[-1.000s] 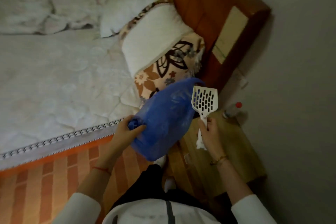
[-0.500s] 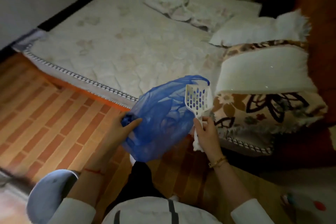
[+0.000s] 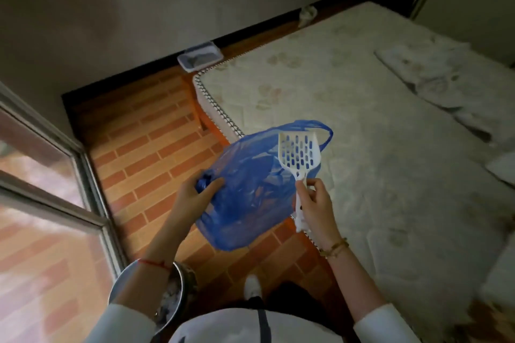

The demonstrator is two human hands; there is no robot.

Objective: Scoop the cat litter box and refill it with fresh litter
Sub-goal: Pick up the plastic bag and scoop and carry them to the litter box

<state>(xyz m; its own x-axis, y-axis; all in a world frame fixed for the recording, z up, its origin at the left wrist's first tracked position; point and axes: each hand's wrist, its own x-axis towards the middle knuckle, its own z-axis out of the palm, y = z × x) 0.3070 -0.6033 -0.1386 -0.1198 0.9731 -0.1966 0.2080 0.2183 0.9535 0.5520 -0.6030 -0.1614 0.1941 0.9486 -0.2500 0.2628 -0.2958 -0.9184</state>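
The view has swung left since the earlier frames: pillows and headboard are gone, and a far wall, a glass door and a small tray now show.

The left hand [image 3: 199, 198] has its fingers clamped on the bunched neck of the blue plastic bag [image 3: 250, 198], which hangs in the air between the hands, above the brick-patterned floor [image 3: 156, 147] at the edge of the bed [image 3: 362, 120]. The right hand [image 3: 315, 205] has fingers closed round the handle of the white litter scoop [image 3: 299, 154]; its long axis stands nearly upright, slotted head up and away, in front of the bag. A pale tray [image 3: 200, 60] sits by the far wall, contents unclear. A round metal bowl [image 3: 178, 295] at lower left is partly hidden by the left arm; the handle end is blurred.
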